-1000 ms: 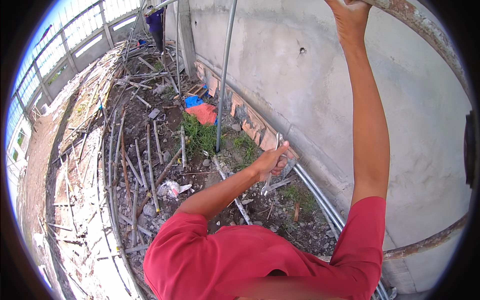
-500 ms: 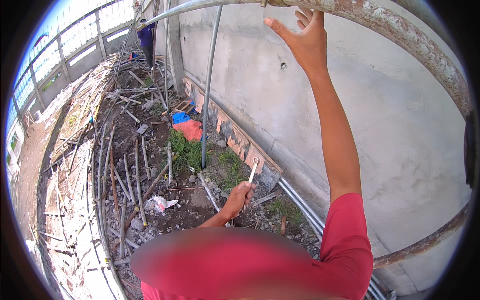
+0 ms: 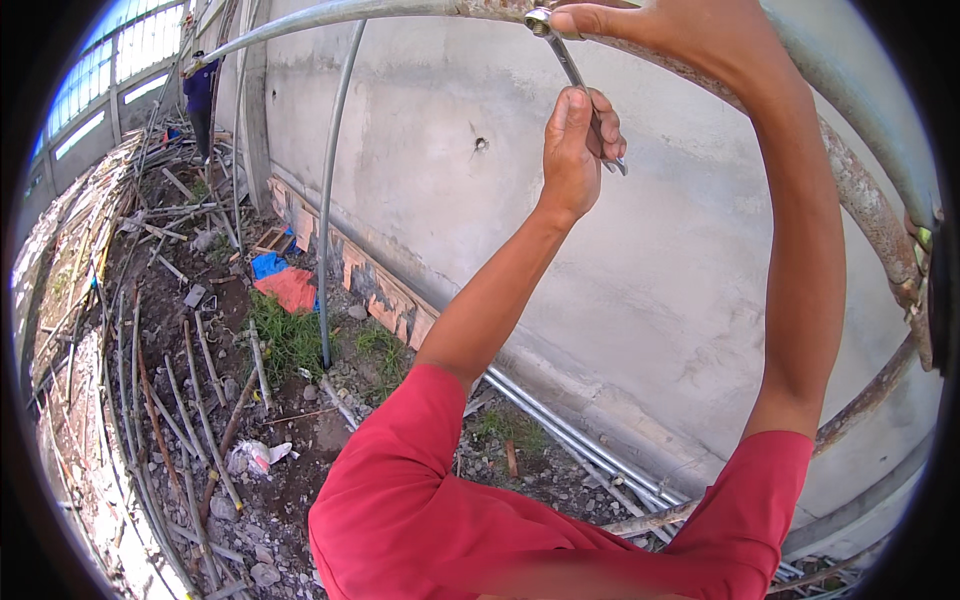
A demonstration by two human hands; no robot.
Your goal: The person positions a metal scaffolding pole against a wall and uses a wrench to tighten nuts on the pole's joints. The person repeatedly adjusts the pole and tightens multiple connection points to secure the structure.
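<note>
Concrete wall (image 3: 640, 250) fills the right and centre of view, grey, one small hole in it. Across the top runs a curved metal pipe (image 3: 850, 110), rusted along its right stretch, galvanised grey toward the left; a thinner upright pole (image 3: 335, 200) drops from it to the ground near a grass patch (image 3: 290, 340). Ground at left strewn with sticks and rubble; an orange cloth (image 3: 292, 288) and blue scrap beside it at the wall foot. A person in dark blue (image 3: 200, 95) stands far off, upper left. Both forearms raised, red sleeves low in frame. Right hand (image 3: 690, 35) lies over the pipe at top, fingers closed across it, thumb tip just beside the head of the wrench (image 3: 580, 85). Left hand (image 3: 575, 150) is below, fingers curled tight round the wrench's lower handle; the handle end pokes out past the knuckles on the right. The wrench slants up-left from that fist, its head (image 3: 540, 20) meeting the pipe's underside, touching it.
</note>
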